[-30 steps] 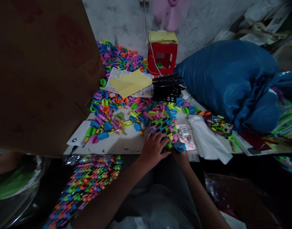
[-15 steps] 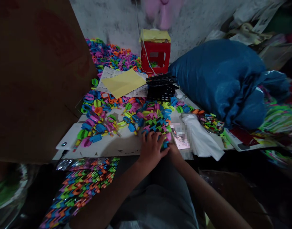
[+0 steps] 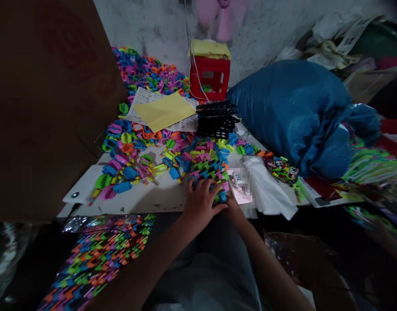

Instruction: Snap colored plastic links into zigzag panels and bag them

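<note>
My left hand [image 3: 201,200] rests at the near edge of the white table [image 3: 159,199], fingers curled over a cluster of small coloured plastic clips [image 3: 208,166]. My right hand [image 3: 232,209] sits just to its right, mostly hidden behind the left; its fingers pinch a blue and green clip piece [image 3: 220,197]. Many more loose clips [image 3: 127,155] in pink, blue, green and orange are strewn across the table to the left and back.
A stack of black combs [image 3: 216,119], yellow paper [image 3: 164,111] and a red box [image 3: 208,77] stand behind. A big blue bag [image 3: 292,112] fills the right. A large brown cardboard sheet [image 3: 46,99] blocks the left. A packed bag of clips [image 3: 101,255] lies by my knee.
The view has drifted a little, shifting everything left. Both hands stay together at the table's near edge, working the same clip cluster.
</note>
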Available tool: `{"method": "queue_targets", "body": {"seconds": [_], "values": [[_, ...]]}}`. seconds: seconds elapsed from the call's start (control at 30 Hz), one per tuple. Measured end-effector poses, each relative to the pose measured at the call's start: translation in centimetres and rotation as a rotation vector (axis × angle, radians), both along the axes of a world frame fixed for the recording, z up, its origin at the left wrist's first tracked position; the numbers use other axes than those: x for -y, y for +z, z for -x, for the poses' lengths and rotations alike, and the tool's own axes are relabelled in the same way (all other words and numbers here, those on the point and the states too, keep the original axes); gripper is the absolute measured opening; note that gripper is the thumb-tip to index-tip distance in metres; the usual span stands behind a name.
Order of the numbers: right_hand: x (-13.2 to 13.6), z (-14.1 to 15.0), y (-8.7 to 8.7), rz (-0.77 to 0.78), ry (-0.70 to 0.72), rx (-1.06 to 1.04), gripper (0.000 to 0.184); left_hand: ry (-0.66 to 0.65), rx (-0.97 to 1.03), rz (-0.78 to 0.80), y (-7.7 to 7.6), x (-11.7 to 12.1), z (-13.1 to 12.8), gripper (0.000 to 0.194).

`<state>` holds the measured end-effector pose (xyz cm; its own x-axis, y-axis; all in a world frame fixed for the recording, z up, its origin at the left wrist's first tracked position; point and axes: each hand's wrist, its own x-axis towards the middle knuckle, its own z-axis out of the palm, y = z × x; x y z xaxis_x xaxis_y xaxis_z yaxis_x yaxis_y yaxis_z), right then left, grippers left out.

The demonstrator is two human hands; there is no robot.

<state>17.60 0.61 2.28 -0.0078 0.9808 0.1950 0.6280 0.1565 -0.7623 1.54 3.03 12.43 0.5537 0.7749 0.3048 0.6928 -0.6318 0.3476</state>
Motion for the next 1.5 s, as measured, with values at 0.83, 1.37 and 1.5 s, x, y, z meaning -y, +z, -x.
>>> {"method": "queue_targets", "body": {"seconds": [0.83, 1.37, 1.5], "values": [[5.5, -3.9, 0.1, -0.118, -0.043, 0.398, 0.018, 0.809, 0.035, -0.019, -10.0, -6.9, 18.6, 0.053], [4.4, -7.9, -0.2, -0.174, -0.267, 0.517, 0.017, 0.793, 0.072, -0.018, -11.6, -7.0, 17.5, 0.049], [3.9, -8.2, -0.4, -0.162, -0.272, 0.531, 0.018, 0.820, 0.071, -0.005, -11.4, -7.2, 17.1, 0.048]]}}
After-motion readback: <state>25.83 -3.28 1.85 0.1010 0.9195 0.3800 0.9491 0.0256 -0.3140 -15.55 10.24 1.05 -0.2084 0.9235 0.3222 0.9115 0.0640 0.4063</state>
